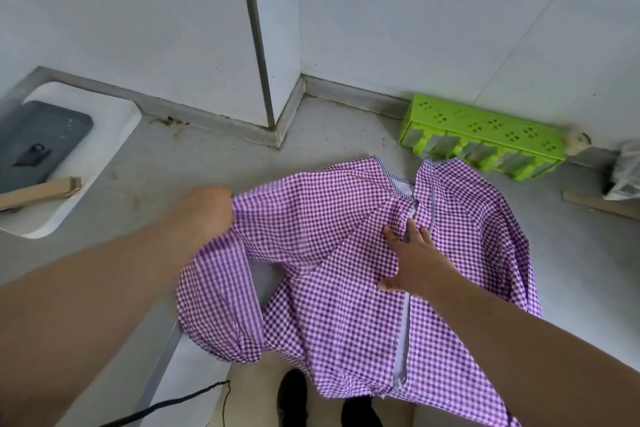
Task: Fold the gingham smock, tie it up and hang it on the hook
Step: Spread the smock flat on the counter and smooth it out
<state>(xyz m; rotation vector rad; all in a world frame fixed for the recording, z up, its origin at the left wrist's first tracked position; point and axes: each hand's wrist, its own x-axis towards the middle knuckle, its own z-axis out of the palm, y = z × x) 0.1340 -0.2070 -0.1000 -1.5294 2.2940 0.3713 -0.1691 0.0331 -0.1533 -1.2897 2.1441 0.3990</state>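
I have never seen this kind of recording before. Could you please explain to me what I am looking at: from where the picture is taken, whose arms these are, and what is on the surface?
There is no machine here. The one picture comes from a wide-angle camera worn on a person's head, looking forward and down, so the two bare arms that enter from the bottom belong to that person.

A purple-and-white gingham smock lies spread on a grey counter, its lower part hanging over the front edge. The left hand grips the smock's left sleeve and holds it up off the counter. The right hand rests flat, fingers straight, on the middle of the smock beside its open seam.

Behind, against the wall, lies a green plastic rack. To the left is a white sink with a dark tray in it. No hook can be seen.
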